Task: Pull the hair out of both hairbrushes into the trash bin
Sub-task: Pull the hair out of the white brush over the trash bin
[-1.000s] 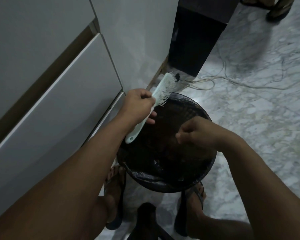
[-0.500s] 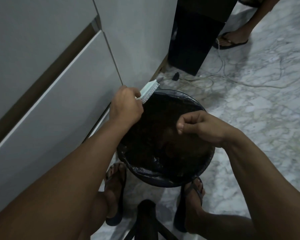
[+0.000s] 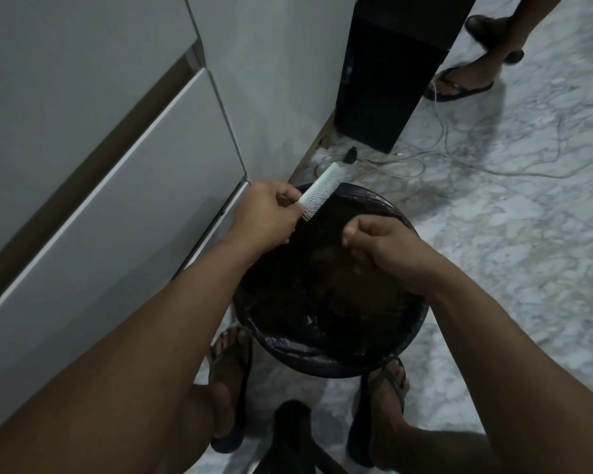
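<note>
My left hand (image 3: 266,213) grips a white hairbrush (image 3: 320,189) by its handle, holding the bristled head over the far left rim of a round black trash bin (image 3: 326,359) lined with a dark bag. The bristles face right, toward the bin's middle. My right hand (image 3: 380,249) hovers over the bin's opening with its fingertips pinched together; whether hair sits between them is too dark to tell. A second hairbrush is not in view. The bin's inside holds dark, indistinct contents.
White cabinet fronts (image 3: 110,159) run along the left, close to the bin. A black box (image 3: 384,80) stands behind, with loose cables (image 3: 442,159) on the marble floor. Another person's sandalled feet (image 3: 466,80) are at the top right. My own feet flank the bin; a dark stool leg (image 3: 288,436) lies below.
My left hand has turned the brush so its handle is hidden in the fist and the head points away. My right hand has risen slightly over the bin. The other person's feet have come closer.
</note>
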Motion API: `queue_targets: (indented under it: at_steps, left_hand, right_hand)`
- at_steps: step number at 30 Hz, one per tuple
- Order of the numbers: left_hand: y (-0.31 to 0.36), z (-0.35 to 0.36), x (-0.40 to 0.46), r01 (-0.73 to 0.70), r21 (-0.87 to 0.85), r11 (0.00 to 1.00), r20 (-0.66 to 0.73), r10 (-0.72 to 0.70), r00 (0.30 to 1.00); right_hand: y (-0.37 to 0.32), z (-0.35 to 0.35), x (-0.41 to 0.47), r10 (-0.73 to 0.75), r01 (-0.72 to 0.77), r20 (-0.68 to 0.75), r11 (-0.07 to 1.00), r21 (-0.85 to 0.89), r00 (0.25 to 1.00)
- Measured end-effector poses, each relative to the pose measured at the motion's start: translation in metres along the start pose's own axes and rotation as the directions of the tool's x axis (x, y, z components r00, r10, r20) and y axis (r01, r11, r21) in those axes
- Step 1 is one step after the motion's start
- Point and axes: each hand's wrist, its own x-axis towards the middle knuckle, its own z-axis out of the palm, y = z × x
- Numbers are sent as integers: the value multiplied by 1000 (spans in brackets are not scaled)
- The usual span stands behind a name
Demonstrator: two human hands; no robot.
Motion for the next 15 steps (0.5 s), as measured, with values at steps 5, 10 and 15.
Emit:
queue_targets:
  at_steps: [5,10,15]
  left_hand:
    - [2,-3,7,-31,-84,996,-202,13,979]
    - [3,0,3,15,-125,992,-25,-18,1000]
    - [4,6,1,62,-173,983,48,-55,997]
  right_hand:
    - [8,-7,1,99,-110,-52,941,-320,994]
    - [18,-7,3,122,-146,-91,926,-347,988]
    - [18,-3,5,93,-136,-118,891,-434,989]
